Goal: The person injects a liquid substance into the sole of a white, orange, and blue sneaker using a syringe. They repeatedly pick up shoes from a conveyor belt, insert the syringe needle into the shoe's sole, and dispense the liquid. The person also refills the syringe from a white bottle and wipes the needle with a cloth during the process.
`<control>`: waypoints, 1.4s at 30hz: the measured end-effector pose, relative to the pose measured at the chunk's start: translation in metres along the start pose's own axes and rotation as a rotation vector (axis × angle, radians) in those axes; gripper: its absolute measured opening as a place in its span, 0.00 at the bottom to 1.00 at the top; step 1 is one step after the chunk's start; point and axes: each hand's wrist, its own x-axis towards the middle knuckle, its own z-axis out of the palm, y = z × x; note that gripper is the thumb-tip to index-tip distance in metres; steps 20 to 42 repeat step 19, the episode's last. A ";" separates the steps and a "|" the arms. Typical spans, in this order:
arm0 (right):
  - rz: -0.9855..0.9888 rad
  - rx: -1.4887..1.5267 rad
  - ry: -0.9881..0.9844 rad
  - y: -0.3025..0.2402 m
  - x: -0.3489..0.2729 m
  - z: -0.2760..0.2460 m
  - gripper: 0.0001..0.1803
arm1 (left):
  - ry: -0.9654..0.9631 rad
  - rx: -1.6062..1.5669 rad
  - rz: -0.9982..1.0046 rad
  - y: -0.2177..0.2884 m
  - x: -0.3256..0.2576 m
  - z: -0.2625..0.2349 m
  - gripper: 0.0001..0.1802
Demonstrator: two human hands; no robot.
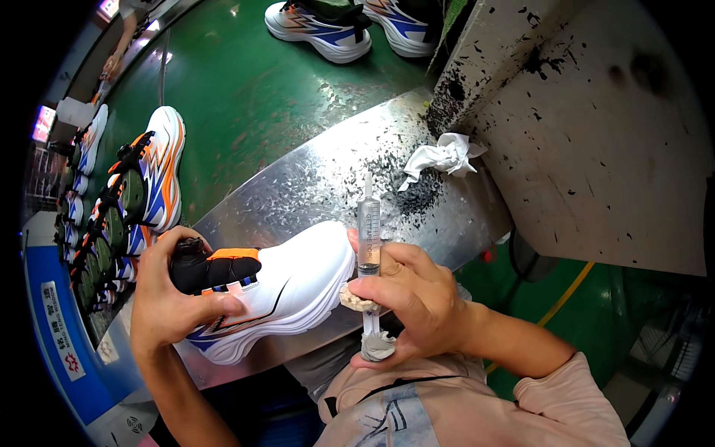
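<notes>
A white running shoe (298,276) with orange, blue and black parts is tilted over the metal table edge, its toe pointing right. My left hand (167,298) grips it around the heel and collar, thumb on the side. In my right hand (413,298) is a clear syringe (369,231), upright with its tip pointing away from me. Wrapping covers the syringe's finger flange and plunger end. The syringe barrel stands just beside the shoe's toe; my right fingers partly hide behind it, and whether they touch the toe I cannot tell.
Black flakes litter the metal table (275,194). A crumpled white tissue (443,158) lies beside a stained upright panel (588,149). More shoes stand on the green surface (231,104), including a pair (320,33) at the far side and a row (153,179) at left. Another person's arm (123,45) shows far left.
</notes>
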 end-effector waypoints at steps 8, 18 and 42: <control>0.028 0.050 -0.159 0.003 0.013 -0.020 0.47 | 0.013 0.059 0.038 -0.002 -0.004 -0.004 0.32; 0.635 0.655 -0.225 0.010 0.018 -0.048 0.64 | 0.396 0.421 0.923 0.000 -0.108 0.092 0.05; 0.637 0.634 -0.248 0.006 0.021 -0.050 0.64 | 0.430 0.484 0.961 -0.004 -0.114 0.105 0.07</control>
